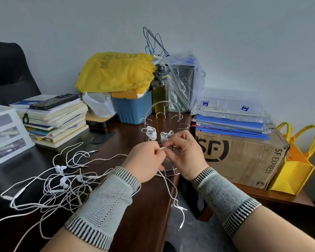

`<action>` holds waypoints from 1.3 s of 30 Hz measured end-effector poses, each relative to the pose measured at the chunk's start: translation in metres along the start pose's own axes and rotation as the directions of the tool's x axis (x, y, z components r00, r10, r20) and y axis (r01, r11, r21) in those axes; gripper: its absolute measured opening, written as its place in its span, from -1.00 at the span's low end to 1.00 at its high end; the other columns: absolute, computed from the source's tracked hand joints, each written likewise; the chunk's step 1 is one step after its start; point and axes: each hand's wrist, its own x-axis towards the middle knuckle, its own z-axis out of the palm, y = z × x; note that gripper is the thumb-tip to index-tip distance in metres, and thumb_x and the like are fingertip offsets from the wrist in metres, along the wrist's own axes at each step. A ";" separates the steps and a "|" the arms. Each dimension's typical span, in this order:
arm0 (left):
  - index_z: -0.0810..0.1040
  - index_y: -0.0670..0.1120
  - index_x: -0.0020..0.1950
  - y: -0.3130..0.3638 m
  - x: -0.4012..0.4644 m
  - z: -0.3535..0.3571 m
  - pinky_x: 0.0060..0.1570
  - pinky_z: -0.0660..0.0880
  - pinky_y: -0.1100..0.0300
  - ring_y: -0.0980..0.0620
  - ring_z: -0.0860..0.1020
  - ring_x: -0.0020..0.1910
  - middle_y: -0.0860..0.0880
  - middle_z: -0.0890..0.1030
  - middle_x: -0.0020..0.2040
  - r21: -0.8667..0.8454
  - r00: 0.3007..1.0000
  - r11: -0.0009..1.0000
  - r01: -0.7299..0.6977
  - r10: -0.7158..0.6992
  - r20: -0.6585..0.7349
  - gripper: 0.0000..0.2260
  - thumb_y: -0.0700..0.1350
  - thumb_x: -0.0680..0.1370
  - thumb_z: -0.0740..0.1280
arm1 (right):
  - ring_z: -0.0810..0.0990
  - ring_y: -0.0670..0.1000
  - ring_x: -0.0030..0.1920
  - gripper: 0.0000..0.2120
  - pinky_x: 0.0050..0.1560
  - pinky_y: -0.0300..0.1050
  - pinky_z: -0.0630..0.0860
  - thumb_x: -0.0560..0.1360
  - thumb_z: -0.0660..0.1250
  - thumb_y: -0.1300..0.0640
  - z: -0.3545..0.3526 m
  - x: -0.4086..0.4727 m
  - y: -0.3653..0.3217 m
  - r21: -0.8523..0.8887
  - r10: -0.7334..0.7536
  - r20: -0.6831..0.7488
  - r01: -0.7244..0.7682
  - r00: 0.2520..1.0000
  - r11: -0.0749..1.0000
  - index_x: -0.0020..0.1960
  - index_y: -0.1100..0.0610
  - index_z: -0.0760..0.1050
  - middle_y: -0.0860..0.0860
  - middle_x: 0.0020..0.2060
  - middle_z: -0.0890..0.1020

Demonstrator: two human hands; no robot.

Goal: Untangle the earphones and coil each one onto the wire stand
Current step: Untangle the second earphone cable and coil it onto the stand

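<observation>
Stand base [168, 171] perhaps behind hands [145, 160].

Shiny metal wire stand [164, 113] on glossy dark wooden desk [144, 206].

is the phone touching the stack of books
Touching. The head view shows the phone lying flat on top of the book stack, with no gap beneath it.

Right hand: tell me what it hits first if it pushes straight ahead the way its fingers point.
Probably the wire stand: the right hand points up-left at it, near the coiled earphones. Depth is unclear.
</observation>
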 end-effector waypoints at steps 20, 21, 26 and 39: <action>0.61 -0.12 -0.26 0.009 0.021 0.021 -0.34 0.42 0.19 0.10 0.45 -0.50 0.05 0.55 -0.52 -0.626 0.913 0.769 0.128 -0.337 -0.228 -0.66 -0.01 0.63 0.25 | 0.52 0.07 -0.30 -0.73 -0.20 -0.01 0.48 0.50 0.36 0.13 0.001 0.018 -0.009 0.681 0.678 0.032 -0.513 0.734 0.523 -0.37 0.13 0.53 0.13 -0.35 0.58; 0.60 -0.12 -0.28 0.009 0.022 0.022 -0.34 0.42 0.18 0.08 0.46 -0.49 0.04 0.55 -0.53 -0.618 0.912 0.775 0.131 -0.339 -0.232 -0.65 0.00 0.63 0.23 | 0.53 0.07 -0.31 -0.73 -0.21 -0.01 0.49 0.50 0.36 0.13 0.002 0.020 -0.008 0.671 0.689 0.029 -0.524 0.725 0.524 -0.37 0.13 0.53 0.13 -0.35 0.59; 0.57 -0.10 -0.35 0.012 0.024 0.022 -0.21 0.53 0.09 0.02 0.50 -0.45 0.01 0.56 -0.54 -0.558 0.907 0.821 0.121 -0.320 -0.275 -0.58 0.01 0.64 0.18 | 0.54 0.08 -0.33 -0.72 -0.18 0.04 0.52 0.47 0.37 0.06 0.007 0.025 -0.007 0.629 0.718 0.010 -0.562 0.696 0.537 -0.38 0.14 0.53 0.13 -0.37 0.59; 0.55 0.01 -0.50 -0.006 0.013 0.030 0.02 0.59 -0.17 -0.09 0.68 -0.11 -0.06 0.71 -0.19 -0.513 0.944 0.853 0.098 -0.243 -0.223 -0.69 -0.04 0.39 0.13 | 0.67 0.19 -0.26 -0.78 -0.09 0.29 0.61 0.29 0.46 0.08 0.003 0.025 -0.006 0.569 0.735 0.041 -0.620 0.676 0.539 -0.46 0.09 0.50 0.08 -0.42 0.65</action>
